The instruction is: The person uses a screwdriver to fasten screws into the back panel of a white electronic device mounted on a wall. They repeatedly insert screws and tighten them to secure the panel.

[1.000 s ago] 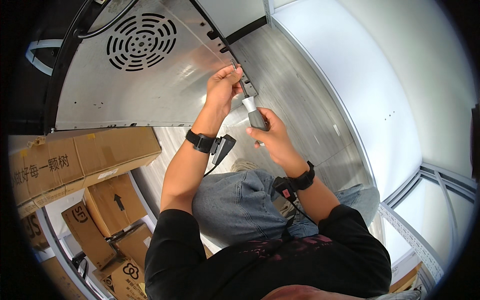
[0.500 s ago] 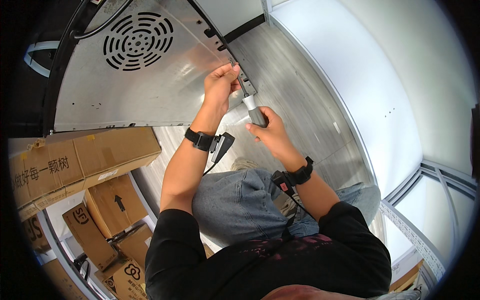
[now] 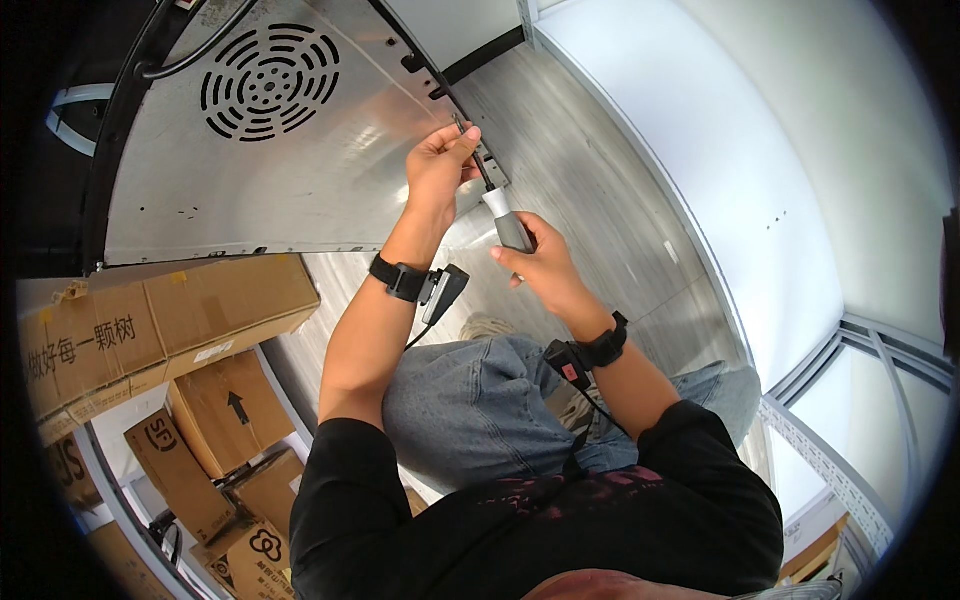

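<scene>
A screwdriver [image 3: 512, 232] with a grey handle and a pale collar slants up and left toward the edge of a metal panel [image 3: 330, 190]. My right hand [image 3: 545, 262] is closed around its handle. With thumb and fingertips, my left hand [image 3: 440, 165] pinches the dark shaft near its tip, close to the panel's right edge. A small piece shows just past those fingertips, too tiny to name. Slots and small black parts line that edge. Both wrists wear black straps with small devices.
The panel has a round pattern of vent slots, and a black cable [image 3: 205, 50] hangs over its top left. Cardboard boxes [image 3: 230, 410] sit on a rack at lower left. Grey wood-look floor [image 3: 600, 200] lies to the right, bounded by a curved white wall [image 3: 720, 150].
The panel and boxes have shifted very slightly left in view. Both hands keep their hold on the screwdriver, nearly in the same place.
</scene>
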`<state>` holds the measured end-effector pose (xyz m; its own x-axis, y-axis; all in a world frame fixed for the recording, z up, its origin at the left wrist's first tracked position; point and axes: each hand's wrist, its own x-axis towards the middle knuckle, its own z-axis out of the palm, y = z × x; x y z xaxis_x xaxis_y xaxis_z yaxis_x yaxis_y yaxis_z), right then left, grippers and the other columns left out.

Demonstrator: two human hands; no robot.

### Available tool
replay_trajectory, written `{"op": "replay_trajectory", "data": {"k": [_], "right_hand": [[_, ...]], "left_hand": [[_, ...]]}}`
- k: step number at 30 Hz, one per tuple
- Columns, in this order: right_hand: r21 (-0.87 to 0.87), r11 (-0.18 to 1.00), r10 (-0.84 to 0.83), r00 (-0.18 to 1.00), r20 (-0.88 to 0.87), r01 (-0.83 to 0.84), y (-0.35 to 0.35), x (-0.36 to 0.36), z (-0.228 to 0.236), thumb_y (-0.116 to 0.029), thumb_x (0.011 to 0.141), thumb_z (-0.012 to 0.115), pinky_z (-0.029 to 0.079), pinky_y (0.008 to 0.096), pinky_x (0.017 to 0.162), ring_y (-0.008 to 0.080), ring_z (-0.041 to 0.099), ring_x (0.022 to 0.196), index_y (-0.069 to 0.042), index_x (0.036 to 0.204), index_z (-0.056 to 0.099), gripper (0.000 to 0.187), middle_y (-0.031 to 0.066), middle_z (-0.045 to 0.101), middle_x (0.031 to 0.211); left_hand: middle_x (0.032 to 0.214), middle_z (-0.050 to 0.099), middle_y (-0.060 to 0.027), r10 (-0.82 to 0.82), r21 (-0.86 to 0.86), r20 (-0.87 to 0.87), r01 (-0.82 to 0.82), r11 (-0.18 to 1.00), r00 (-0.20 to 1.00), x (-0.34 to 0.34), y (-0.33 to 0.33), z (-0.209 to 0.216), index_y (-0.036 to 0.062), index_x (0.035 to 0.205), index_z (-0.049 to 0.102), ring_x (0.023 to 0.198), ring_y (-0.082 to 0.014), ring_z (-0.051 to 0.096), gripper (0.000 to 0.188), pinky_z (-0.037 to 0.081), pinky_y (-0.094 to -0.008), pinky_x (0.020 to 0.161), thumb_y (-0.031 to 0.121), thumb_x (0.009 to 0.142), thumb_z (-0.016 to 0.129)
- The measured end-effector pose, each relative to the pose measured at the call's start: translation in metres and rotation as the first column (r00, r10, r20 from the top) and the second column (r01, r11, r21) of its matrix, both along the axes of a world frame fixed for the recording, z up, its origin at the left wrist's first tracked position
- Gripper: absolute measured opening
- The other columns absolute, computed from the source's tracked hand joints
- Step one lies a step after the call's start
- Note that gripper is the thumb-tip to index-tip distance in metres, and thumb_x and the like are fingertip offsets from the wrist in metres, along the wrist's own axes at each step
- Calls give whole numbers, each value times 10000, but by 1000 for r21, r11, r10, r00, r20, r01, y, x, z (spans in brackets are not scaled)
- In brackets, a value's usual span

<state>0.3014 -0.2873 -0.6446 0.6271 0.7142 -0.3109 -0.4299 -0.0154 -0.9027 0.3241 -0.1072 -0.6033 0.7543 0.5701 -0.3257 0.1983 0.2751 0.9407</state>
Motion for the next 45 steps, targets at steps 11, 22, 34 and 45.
{"op": "replay_trajectory", "data": {"k": [11, 22, 34, 45], "right_hand": [[184, 983, 49, 950, -310, 9, -7, 5, -8, -211, 836, 645, 536, 326, 581, 151, 566, 862, -52, 1303, 415, 544, 46, 554, 960], [327, 944, 122, 880, -460, 40, -10, 13, -7, -186, 856, 619, 491, 303, 649, 149, 565, 868, -46, 1239, 442, 445, 47, 561, 979], [28, 983, -184, 981, 68, 183, -1, 2, -12, -69, 732, 731, 449, 249, 637, 112, 513, 816, -32, 1143, 482, 481, 34, 514, 897], [105, 980, -162, 985, -55, 167, -19, 0, -16, -79, 767, 697, 457, 273, 667, 108, 522, 782, -15, 1129, 492, 420, 49, 543, 922]], "left_hand": [[829, 629, -13, 2, -60, 19, -1, 998, 1000, -2, -2, 5, 67, 1021, 615, 698, -126, 606, 163, 477, -250, 614, 184, 915, 575], [866, 655, -37, -12, -2, -26, 12, 1000, 1000, -2, 1, 4, 67, 1047, 603, 713, -130, 618, 182, 465, -244, 624, 180, 928, 525], [866, 673, -103, 95, -58, -3, -95, 994, 995, 4, -11, 17, 58, 1011, 600, 683, -177, 651, 223, 495, -260, 584, 238, 952, 482], [825, 659, -107, 6, -71, -4, -6, 997, 1000, 3, -14, 15, 56, 969, 581, 660, -183, 660, 181, 499, -234, 539, 203, 941, 479]]}}
